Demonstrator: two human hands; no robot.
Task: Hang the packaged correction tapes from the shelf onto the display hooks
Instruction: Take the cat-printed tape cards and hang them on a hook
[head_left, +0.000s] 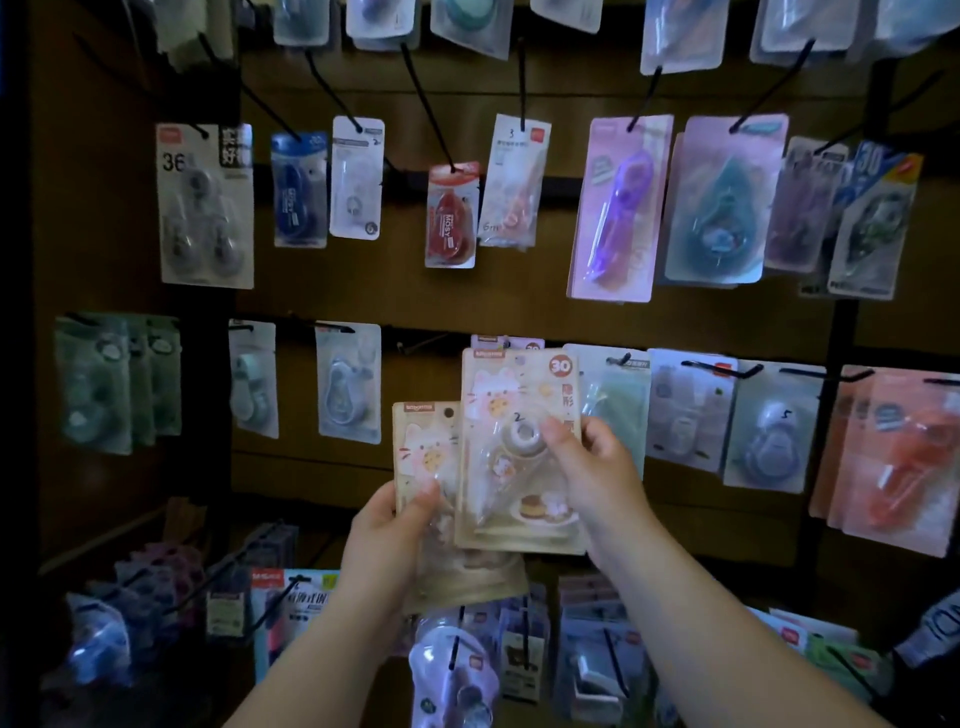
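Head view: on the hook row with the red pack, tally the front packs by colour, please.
White packs: 3
Blue packs: 2
Red pack: 1
Pink or purple packs: 3
Total: 9 front packs. Any hanging behind them are not counted.

Dim light, brown slatted display wall (519, 312)
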